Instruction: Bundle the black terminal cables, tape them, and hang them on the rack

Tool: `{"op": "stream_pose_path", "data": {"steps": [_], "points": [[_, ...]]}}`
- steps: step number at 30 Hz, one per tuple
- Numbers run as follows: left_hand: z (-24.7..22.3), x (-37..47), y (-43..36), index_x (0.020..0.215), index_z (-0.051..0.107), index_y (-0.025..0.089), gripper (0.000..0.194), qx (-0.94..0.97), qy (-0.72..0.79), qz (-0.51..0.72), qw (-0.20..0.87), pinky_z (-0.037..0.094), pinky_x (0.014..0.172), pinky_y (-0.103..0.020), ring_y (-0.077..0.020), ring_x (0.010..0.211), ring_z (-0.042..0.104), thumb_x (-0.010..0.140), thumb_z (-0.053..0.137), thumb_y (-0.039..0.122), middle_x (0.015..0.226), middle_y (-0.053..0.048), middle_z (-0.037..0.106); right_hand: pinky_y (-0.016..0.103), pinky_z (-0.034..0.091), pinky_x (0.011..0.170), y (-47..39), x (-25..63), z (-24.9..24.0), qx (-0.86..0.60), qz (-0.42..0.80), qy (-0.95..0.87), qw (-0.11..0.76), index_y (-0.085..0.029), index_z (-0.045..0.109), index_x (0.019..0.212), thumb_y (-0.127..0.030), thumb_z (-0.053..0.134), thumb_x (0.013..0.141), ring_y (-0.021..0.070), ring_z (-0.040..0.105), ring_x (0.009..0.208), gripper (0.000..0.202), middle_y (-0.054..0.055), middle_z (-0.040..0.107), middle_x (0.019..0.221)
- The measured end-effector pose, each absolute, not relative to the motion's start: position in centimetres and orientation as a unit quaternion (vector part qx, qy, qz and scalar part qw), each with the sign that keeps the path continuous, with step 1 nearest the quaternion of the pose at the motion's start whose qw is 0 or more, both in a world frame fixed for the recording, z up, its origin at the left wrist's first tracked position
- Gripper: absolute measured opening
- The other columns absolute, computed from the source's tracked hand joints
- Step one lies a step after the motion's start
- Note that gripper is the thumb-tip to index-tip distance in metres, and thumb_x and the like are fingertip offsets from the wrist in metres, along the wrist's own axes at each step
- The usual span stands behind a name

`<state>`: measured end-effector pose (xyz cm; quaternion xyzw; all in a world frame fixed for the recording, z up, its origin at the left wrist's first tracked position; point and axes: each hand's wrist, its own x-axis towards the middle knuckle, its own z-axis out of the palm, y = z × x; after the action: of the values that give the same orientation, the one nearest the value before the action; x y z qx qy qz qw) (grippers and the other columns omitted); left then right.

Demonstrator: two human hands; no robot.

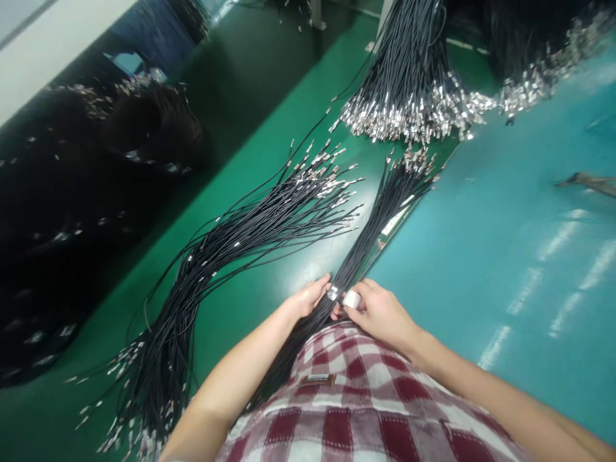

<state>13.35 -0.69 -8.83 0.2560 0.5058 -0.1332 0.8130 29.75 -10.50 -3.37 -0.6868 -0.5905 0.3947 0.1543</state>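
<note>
A bundle of black cables (366, 240) with metal tips runs from the table's edge down to my lap. My left hand (310, 298) is wrapped round the bundle from the left, near a pale band (332, 292) around the cables. On the other side, my right hand (378, 311) grips a small white roll (351, 299) between thumb and fingers, right beside the band. The fingertips under the cables are partly hidden.
Loose black cables (250, 224) spread over the green surface (255, 308) at left. A thick hanging bunch (409, 83) is at the top. Dark cable piles (58, 224) lie far left. A tool (590, 183) rests on the blue surface (481, 269) at right.
</note>
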Motion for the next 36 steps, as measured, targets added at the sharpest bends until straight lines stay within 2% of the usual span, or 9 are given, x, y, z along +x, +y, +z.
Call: {"op": "stream_pose_path", "data": {"steps": [4,11,15,18,22,26,29,32,36], "points": [[-10.0,13.3,0.3,0.1,0.065,0.01,0.039,0.232,0.454,-0.202,0.836,0.049,0.048,-0.028,-0.0208,0.045,0.063,0.096,0.034,0.033,0.055,-0.009,0.068,0.029,0.044,0.066,-11.0,29.3,-6.0,-0.706,0.43,-0.549,0.121,-0.02,0.058,0.074,-0.018,0.066,0.077,0.0185,0.056,0.071,0.009,0.003,0.056,0.074],[-11.6,12.4,0.5,0.09,0.067,0.009,0.041,0.117,0.367,-0.253,0.888,0.051,0.048,-0.028,-0.0238,0.059,0.07,0.091,0.05,0.047,0.07,-0.014,0.072,0.025,0.049,0.061,-9.6,27.5,-9.4,-0.674,0.526,-0.435,0.282,-0.02,0.057,0.082,-0.007,0.066,0.067,0.0119,0.056,0.062,0.022,-0.001,0.056,0.077],[-11.8,12.8,-0.6,0.078,0.065,0.01,0.037,0.161,0.454,-0.137,0.866,0.051,0.053,-0.028,-0.0188,0.053,0.064,0.089,0.059,0.045,0.062,-0.009,0.067,0.026,0.052,0.065,-9.7,27.5,-9.5,-0.614,0.623,-0.355,0.331,-0.021,0.057,0.091,-0.016,0.07,0.065,0.0143,0.061,0.068,0.03,-0.003,0.057,0.075],[-11.3,13.1,-1.7,0.069,0.064,0.012,0.04,0.297,0.558,0.015,0.775,0.047,0.057,-0.027,-0.0155,0.053,0.058,0.085,0.064,0.048,0.059,-0.005,0.063,0.028,0.052,0.066,-9.7,28.0,-9.3,-0.613,0.639,-0.342,0.314,-0.019,0.059,0.095,-0.02,0.071,0.066,0.0146,0.061,0.068,0.031,-0.001,0.061,0.083],[-10.7,13.2,-2.8,0.075,0.064,0.017,0.022,0.479,0.634,0.148,0.589,0.042,0.071,-0.025,-0.0175,0.074,0.057,0.083,0.067,0.037,0.069,-0.002,0.06,0.033,0.051,0.072,-9.2,29.2,-7.5,-0.69,0.538,-0.423,0.234,-0.02,0.063,0.099,-0.017,0.063,0.075,0.0154,0.061,0.068,0.024,0.003,0.064,0.097],[-10.2,12.8,-2.5,0.084,0.066,0.019,0.01,0.576,0.601,0.203,0.516,0.04,0.084,-0.029,-0.0215,0.086,0.054,0.081,0.067,0.029,0.082,-0.004,0.059,0.042,0.046,0.095,-7.5,29.7,-6.2,-0.643,0.366,-0.628,0.24,-0.022,0.057,0.121,-0.024,0.068,0.08,0.0267,0.056,0.108,0.043,0.01,0.058,0.124],[-10.1,12.2,-1.0,0.078,0.067,0.017,0.012,0.597,0.555,0.168,0.555,0.041,0.08,-0.028,-0.0199,0.082,0.052,0.079,0.07,0.029,0.078,-0.004,0.058,0.048,0.044,0.097,-5.7,29.6,-6.7,-0.573,0.328,-0.731,0.173,-0.021,0.057,0.123,-0.023,0.084,0.066,0.0331,0.047,0.115,0.063,0.012,0.057,0.126],[-10.0,11.3,1.2,0.082,0.067,0.015,0.029,0.531,0.496,0.102,0.68,0.038,0.062,-0.025,-0.0128,0.061,0.047,0.081,0.068,0.043,0.066,0.0,0.056,0.047,0.045,0.091,-4.9,29.7,-7.7,-0.556,0.312,-0.759,0.132,-0.022,0.062,0.108,-0.019,0.085,0.066,0.0312,0.048,0.106,0.048,0.009,0.063,0.109],[-9.8,10.6,3.2,0.094,0.062,0.011,0.054,0.361,0.427,0.068,0.826,0.033,0.05,-0.023,-0.0075,0.047,0.043,0.073,0.072,0.06,0.06,0.002,0.056,0.044,0.045,0.09,-5.2,30.1,-8.4,-0.545,0.322,-0.756,0.168,-0.022,0.06,0.105,-0.02,0.085,0.066,0.0293,0.047,0.103,0.047,0.008,0.063,0.105]]}}
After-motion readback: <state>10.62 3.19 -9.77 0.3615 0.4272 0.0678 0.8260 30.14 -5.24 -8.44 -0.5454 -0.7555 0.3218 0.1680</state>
